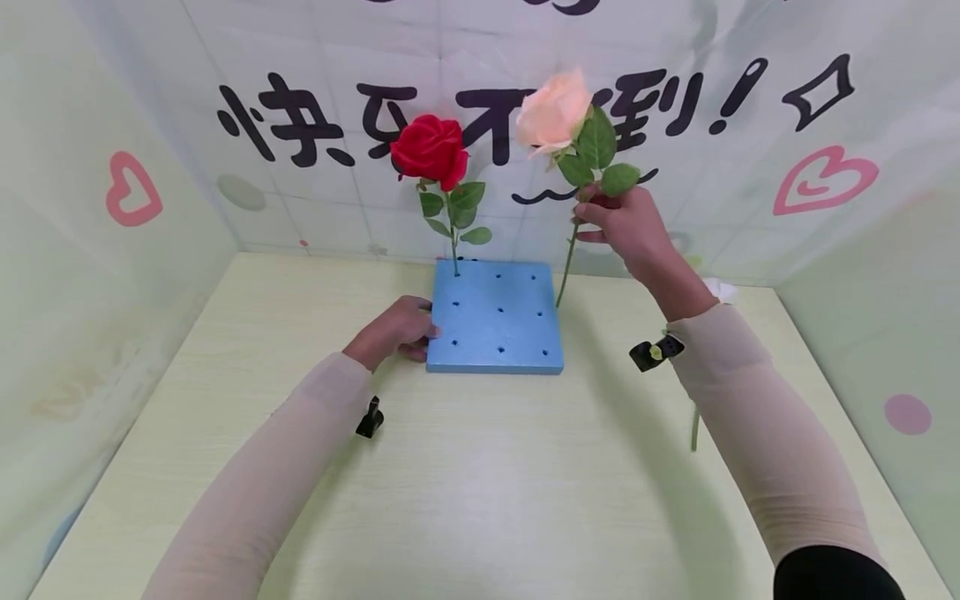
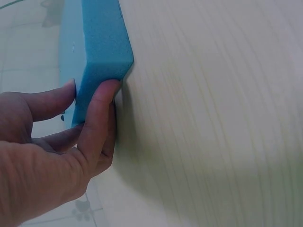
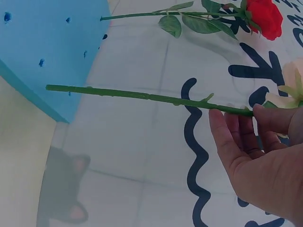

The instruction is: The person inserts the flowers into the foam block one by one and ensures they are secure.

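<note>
A blue foam board (image 1: 517, 329) with rows of small holes lies on the table against the back wall. My left hand (image 1: 406, 327) grips its left side, thumb on the top face and fingers along the edge, as the left wrist view shows. A red rose (image 1: 431, 152) stands upright in the back-left hole. My right hand (image 1: 630, 229) pinches the stem of a pale pink rose (image 1: 555, 112) just below its leaves. In the right wrist view, the bare lower end of this green stem (image 3: 128, 95) overlaps the board and its holes.
To the right lies another flower, its white bloom (image 1: 722, 290) and stem end (image 1: 695, 429) showing around my right forearm. A printed cloth wall (image 1: 360, 217) rises right behind the board, with more cloth at both sides. Pale table surface (image 1: 480, 467) stretches in front.
</note>
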A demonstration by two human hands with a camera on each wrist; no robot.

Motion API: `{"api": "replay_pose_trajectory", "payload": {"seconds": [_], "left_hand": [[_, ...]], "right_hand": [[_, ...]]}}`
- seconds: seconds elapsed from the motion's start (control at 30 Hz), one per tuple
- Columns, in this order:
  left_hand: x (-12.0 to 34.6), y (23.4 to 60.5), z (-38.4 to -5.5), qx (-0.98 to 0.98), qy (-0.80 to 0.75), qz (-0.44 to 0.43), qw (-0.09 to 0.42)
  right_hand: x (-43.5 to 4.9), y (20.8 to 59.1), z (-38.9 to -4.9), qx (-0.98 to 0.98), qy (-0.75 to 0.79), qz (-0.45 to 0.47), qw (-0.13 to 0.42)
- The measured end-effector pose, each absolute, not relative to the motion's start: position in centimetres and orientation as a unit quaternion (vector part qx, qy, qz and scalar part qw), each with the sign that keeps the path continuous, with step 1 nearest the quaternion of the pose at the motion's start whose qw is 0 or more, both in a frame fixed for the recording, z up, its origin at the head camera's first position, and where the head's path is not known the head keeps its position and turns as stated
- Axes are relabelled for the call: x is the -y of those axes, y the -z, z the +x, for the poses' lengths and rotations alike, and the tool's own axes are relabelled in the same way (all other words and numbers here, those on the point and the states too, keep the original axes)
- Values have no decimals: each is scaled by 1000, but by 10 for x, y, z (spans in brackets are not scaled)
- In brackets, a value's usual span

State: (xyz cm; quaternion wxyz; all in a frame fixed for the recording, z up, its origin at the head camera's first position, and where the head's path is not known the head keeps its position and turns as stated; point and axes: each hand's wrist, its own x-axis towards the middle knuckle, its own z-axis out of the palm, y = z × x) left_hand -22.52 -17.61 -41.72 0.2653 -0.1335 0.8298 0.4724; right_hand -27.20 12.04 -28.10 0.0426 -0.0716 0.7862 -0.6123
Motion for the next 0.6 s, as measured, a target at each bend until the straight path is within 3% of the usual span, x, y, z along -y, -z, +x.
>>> {"api": "replay_pose_trajectory", "payload": {"seconds": [0.6], "left_hand": [[176,416,-223,-828,-476,-129,266]], "right_hand": [[-75,287,-293,-744,666,-48,31]]}}
